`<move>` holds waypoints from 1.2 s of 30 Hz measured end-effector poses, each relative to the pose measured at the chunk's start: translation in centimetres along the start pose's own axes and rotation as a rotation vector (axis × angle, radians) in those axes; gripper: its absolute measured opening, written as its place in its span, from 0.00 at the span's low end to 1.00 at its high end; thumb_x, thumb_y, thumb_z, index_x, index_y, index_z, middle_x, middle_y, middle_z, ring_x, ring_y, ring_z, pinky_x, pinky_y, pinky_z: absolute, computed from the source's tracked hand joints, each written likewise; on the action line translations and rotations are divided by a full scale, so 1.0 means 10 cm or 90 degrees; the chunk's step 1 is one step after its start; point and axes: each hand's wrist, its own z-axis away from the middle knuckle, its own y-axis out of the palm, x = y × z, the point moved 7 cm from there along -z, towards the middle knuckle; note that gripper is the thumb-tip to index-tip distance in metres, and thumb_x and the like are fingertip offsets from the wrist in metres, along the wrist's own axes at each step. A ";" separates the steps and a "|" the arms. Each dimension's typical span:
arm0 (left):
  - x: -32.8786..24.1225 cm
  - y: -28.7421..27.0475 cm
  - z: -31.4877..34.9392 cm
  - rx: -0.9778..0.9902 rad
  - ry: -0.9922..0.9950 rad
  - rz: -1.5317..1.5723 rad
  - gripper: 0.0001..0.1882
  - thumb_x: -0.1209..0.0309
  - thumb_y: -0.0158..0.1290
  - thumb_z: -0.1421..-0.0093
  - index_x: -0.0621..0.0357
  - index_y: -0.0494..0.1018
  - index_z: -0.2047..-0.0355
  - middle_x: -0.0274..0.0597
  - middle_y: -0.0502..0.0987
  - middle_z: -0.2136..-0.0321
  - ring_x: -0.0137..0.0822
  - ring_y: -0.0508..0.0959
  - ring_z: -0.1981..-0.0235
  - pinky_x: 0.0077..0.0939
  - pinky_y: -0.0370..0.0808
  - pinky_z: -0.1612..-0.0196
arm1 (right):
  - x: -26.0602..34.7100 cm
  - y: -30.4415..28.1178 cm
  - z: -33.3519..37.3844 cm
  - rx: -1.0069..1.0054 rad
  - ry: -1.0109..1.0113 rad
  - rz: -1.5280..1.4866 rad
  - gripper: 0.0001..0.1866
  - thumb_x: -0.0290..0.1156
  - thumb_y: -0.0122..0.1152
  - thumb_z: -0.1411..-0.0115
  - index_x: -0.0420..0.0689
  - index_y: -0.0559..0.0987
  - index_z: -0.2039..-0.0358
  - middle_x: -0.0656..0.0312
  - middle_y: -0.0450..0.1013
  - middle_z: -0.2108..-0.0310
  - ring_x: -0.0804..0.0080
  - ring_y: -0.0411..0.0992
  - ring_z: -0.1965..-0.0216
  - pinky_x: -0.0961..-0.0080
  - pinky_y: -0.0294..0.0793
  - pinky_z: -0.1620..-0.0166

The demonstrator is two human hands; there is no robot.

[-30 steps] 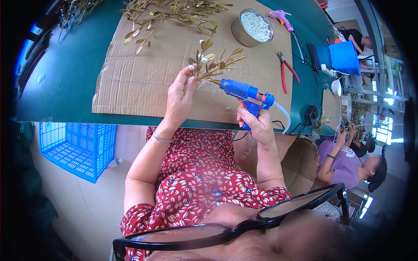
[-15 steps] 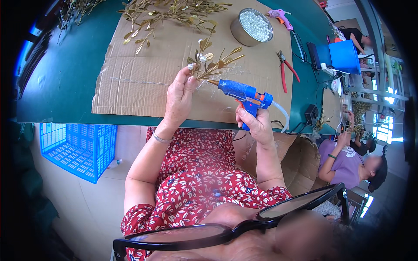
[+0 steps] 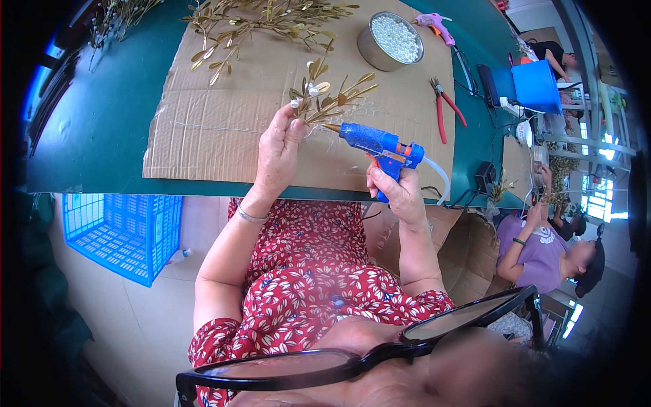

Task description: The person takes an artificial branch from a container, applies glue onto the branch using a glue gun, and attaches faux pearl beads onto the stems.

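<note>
My left hand [image 3: 278, 146] pinches the base of a gold artificial leaf branch [image 3: 332, 98], which has a few white pearl beads [image 3: 312, 89] among its leaves. A blue hot glue gun [image 3: 373, 140] is gripped in my right hand [image 3: 399, 190], a clear glue stick trailing from its back. Its nozzle points left and lies right beside the branch's lower stem, close to my left fingertips; whether it touches cannot be made out. Thin strings of glue hang around the leaves and nozzle. Beyond the branch stands a round metal bowl [image 3: 390, 42] of white pearl beads.
Cardboard [image 3: 210, 152] covers the green table [image 3: 81, 136]. More gold branches [image 3: 271, 24] lie at its far side. Red-handled pliers [image 3: 441, 112] and a pink glue gun [image 3: 435, 28] lie right. A blue crate [image 3: 122, 234] stands below left; a person in purple [image 3: 536, 251] sits at right.
Both hands, the branch and the glue gun hold nearly the same place. The view has shifted very slightly, and the person at right has moved a little.
</note>
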 end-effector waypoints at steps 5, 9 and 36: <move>0.01 0.00 -0.01 0.010 -0.006 -0.006 0.16 0.69 0.43 0.34 0.64 0.65 0.49 0.36 0.72 0.72 0.25 0.69 0.69 0.17 0.68 0.63 | 0.00 -0.01 -0.02 0.010 -0.001 -0.010 0.15 0.35 0.57 0.43 0.38 0.72 0.60 0.64 0.70 0.76 0.82 0.68 0.78 0.85 0.67 0.74; 0.01 0.01 -0.02 0.008 -0.001 -0.001 0.16 0.69 0.43 0.34 0.63 0.65 0.49 0.36 0.72 0.72 0.25 0.70 0.69 0.17 0.68 0.62 | 0.00 0.00 -0.02 0.010 0.004 -0.005 0.15 0.35 0.58 0.43 0.38 0.72 0.60 0.64 0.70 0.76 0.82 0.68 0.78 0.85 0.67 0.74; 0.10 -0.07 -0.08 -0.033 -0.041 0.400 0.09 0.71 0.38 0.32 0.60 0.66 0.58 0.29 0.59 0.79 0.23 0.56 0.78 0.17 0.56 0.74 | 0.02 -0.74 -0.33 -0.067 -0.023 -0.169 0.18 0.31 0.58 0.43 0.36 0.70 0.54 0.62 0.72 0.66 0.82 0.67 0.75 0.84 0.66 0.74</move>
